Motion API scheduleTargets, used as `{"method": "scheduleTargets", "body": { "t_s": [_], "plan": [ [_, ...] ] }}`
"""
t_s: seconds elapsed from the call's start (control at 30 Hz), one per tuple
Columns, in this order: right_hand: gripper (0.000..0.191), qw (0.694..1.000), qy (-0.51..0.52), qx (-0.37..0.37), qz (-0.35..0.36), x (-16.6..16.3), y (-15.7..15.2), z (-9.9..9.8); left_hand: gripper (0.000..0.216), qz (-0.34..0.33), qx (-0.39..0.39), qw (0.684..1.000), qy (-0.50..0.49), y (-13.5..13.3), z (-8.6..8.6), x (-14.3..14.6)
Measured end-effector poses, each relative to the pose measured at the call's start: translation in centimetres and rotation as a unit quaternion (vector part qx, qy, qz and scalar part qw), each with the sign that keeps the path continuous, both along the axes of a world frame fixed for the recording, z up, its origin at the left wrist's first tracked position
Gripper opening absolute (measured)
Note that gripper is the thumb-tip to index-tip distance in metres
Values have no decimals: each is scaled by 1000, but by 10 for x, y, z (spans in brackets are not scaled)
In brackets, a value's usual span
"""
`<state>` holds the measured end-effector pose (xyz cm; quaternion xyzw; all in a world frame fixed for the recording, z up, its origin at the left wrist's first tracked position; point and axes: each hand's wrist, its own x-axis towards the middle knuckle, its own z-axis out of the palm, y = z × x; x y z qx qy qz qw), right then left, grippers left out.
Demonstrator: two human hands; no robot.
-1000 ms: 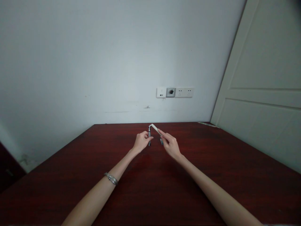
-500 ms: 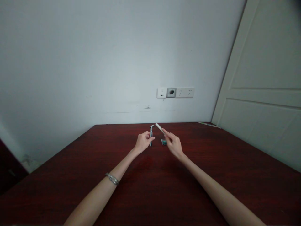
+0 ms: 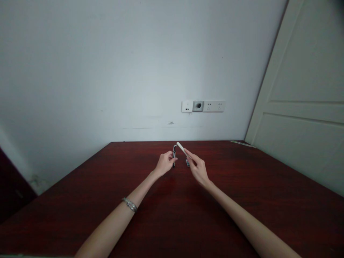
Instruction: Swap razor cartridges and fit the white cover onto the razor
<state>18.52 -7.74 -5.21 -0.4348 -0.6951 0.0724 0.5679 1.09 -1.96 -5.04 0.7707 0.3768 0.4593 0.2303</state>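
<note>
We held a slim dark tool [image 3: 174,152] upright in our left hand [image 3: 164,163], its shaft pinched between thumb and fingers, above the reddish table [image 3: 150,222]. Just right of the tool, our right hand [image 3: 198,167] pinched a white stick [image 3: 181,147], tilted so that its far end lay beside the tool's bent tip; we could not tell whether they touched. A small item [image 3: 187,163], partly hidden by our right fingers, was also right of the tool. Beyond the tool, to its right, we saw wall sockets [image 3: 214,106]
</note>
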Motion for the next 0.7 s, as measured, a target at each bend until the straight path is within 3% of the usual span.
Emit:
{"method": "scheduleTargets", "body": {
  "t_s": [0.37, 0.7],
  "plan": [
    [40, 999, -31, 8, 22, -2, -4, 3, 9, -12, -1, 1000, -18, -3, 1, 0],
    [40, 999, 1, 16, 37, -8, -11, 10, 6, -15, -5, 999, -28, -6, 7, 2]
  ]
}}
